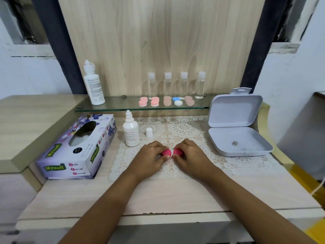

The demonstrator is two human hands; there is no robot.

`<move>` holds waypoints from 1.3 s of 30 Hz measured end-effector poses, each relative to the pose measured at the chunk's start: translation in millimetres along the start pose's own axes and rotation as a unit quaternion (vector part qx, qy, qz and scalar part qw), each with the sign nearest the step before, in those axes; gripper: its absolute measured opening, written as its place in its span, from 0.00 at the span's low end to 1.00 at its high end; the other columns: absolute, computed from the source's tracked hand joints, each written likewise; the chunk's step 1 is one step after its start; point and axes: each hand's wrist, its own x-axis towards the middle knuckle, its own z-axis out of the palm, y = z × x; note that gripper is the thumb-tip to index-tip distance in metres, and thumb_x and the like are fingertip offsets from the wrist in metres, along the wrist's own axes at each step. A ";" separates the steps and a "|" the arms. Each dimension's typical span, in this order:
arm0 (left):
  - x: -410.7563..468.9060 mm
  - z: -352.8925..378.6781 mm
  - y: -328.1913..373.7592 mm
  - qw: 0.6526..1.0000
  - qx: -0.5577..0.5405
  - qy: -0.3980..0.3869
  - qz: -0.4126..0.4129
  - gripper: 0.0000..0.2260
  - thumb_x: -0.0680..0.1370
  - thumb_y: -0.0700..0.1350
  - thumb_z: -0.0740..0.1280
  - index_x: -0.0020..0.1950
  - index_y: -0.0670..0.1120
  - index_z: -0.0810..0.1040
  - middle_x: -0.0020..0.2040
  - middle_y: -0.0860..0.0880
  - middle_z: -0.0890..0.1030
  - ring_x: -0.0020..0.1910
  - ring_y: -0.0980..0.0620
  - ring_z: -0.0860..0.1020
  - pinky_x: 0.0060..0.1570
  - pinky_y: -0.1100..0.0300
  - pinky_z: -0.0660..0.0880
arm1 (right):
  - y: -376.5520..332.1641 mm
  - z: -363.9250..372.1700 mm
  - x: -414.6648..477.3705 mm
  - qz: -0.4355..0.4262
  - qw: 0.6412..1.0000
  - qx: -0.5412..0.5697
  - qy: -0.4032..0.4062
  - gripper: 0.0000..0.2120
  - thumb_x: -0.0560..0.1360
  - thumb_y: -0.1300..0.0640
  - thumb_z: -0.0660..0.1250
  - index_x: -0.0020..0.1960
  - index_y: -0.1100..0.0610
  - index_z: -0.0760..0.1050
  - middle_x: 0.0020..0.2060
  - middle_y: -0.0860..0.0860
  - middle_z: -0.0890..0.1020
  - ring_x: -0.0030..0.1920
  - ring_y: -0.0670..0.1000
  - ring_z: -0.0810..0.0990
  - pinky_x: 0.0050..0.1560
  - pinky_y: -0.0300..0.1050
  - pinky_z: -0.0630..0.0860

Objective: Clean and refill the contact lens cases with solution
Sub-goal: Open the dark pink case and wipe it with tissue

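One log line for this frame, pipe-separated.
left grip: pinches left cap of pink lens case | right grip: pinches right cap | small solution bottle: upright, uncapped | bottle cap: on lace mat

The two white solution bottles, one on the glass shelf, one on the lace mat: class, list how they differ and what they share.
The shelf bottle is taller and stands on the glass shelf; the mat bottle is shorter and stands on the lace mat. The shelf bottle looks capped; the mat bottle's nozzle is bare, a loose white cap beside it. Both are white, upright and labelled.
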 end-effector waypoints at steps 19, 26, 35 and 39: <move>0.7 -0.1 -0.3 1.000 -0.010 0.002 0.000 0.12 0.76 0.45 0.68 0.58 0.45 0.80 0.50 0.52 0.78 0.47 0.59 0.74 0.47 0.76 0.65 | -0.7 -0.6 1.0 0.009 1.000 0.007 -0.001 0.09 0.73 0.54 0.67 0.51 0.57 0.77 0.44 0.49 0.74 0.48 0.50 0.72 0.51 0.44 0.71; 0.9 1.2 3.1 0.999 0.003 0.037 -0.010 0.11 0.74 0.48 0.70 0.53 0.44 0.83 0.46 0.51 0.78 0.42 0.57 0.74 0.43 0.70 0.66 | -0.4 2.1 -0.7 -0.014 1.000 -0.003 0.016 0.09 0.73 0.53 0.68 0.47 0.59 0.77 0.42 0.51 0.75 0.45 0.51 0.72 0.47 0.44 0.70; -0.5 0.3 5.5 0.998 -0.028 0.021 -0.042 0.10 0.73 0.51 0.71 0.50 0.47 0.81 0.45 0.54 0.76 0.45 0.59 0.75 0.49 0.67 0.71 | -0.9 -0.6 -1.6 -0.006 1.000 0.016 0.010 0.09 0.73 0.54 0.68 0.50 0.58 0.78 0.43 0.49 0.74 0.46 0.50 0.72 0.49 0.43 0.70; -2.1 -0.6 4.9 0.999 -0.027 0.016 -0.042 0.07 0.75 0.46 0.67 0.50 0.46 0.80 0.47 0.53 0.75 0.46 0.58 0.75 0.50 0.67 0.70 | -2.2 -0.3 -1.6 -0.002 1.000 0.020 0.007 0.09 0.73 0.54 0.68 0.51 0.57 0.78 0.44 0.49 0.74 0.47 0.49 0.72 0.49 0.40 0.69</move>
